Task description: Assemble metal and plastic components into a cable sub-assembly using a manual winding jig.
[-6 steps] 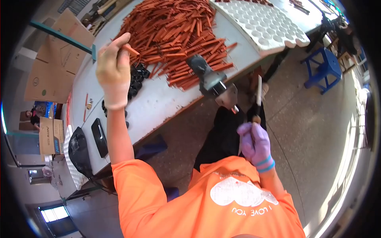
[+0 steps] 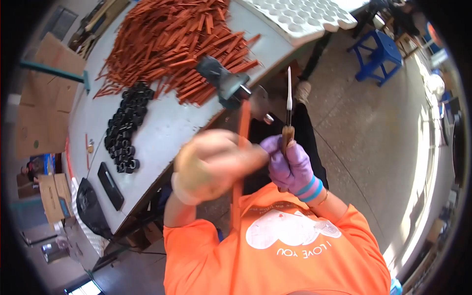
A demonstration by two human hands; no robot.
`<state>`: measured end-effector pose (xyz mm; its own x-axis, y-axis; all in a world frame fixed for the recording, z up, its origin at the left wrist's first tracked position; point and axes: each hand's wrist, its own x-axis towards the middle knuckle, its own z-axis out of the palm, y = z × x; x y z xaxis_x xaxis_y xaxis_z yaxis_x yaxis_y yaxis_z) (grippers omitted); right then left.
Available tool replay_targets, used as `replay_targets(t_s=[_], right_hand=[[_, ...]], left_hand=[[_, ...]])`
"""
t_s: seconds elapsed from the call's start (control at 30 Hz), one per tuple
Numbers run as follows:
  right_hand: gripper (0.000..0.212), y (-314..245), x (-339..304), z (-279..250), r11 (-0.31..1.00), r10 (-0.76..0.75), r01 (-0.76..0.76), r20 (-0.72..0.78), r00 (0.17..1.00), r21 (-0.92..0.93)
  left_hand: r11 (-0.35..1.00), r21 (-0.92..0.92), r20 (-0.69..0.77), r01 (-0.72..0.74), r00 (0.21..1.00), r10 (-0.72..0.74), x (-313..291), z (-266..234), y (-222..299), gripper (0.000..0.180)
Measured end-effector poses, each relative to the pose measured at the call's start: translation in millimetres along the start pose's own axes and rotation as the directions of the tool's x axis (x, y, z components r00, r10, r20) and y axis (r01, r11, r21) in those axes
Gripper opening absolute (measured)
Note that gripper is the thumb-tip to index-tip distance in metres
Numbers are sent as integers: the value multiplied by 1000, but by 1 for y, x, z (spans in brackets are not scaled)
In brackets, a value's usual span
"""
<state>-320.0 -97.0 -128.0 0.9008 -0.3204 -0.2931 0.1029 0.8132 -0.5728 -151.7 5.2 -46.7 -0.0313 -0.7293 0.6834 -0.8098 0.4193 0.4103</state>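
Observation:
My left hand [image 2: 214,164], in a pale yellowish glove with bare fingertips, is smeared by motion in front of my chest. It is closed around a long, flat orange-red strip [image 2: 245,119] that stands upright, its ends showing above and below the hand. Close beside it, my right hand [image 2: 291,168], in a purple glove with a blue cuff band, grips a tool by its wooden handle [image 2: 288,133]. From that handle a thin, pointed white blade [image 2: 289,93] sticks up. A grey device with a metal spindle [image 2: 225,84] sits at the table edge, just beyond my hands.
A large heap of orange-red strips [image 2: 162,44] covers the far table [image 2: 177,123]. Black rings [image 2: 123,132] lie in a cluster nearer, with a dark phone [image 2: 110,186] and a black bag [image 2: 91,206] at left. A white tray with round hollows [image 2: 300,17] and a blue stool [image 2: 378,56] are at right.
My left hand has come from over the heap back toward my chest, bringing a strip with it. My right hand has shifted left and up, still holding the tool.

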Motion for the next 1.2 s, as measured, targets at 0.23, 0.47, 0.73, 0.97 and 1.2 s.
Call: replay_targets(t_s=[0.23,0.47,0.73,0.97,1.2], right_hand=[[17,-33,-16,6,966,-140,70,-277,950,-251],[18,-50,0,28,698,-303,116,-144,942,-706],[50,-13,-11,-20,967,-10,-41,-196,980,-251],[48,-11,-69,-2,915,241,-303,-240,940,-266],[25,-38,-12,7,619,-124,31,-58,991,-785]], left_hand=[[237,-767,374,597,714,-591,-42,66,32,34],[-418,-624,730,660,304,-612,-39,55,20,35],[774,-312,-153,551,775,-613,-36,18,-7,30],[504,-434,-71,747,529,-846,14,2,-24,31],[378,-368,135,850,450,-883,38,-10,-24,33]])
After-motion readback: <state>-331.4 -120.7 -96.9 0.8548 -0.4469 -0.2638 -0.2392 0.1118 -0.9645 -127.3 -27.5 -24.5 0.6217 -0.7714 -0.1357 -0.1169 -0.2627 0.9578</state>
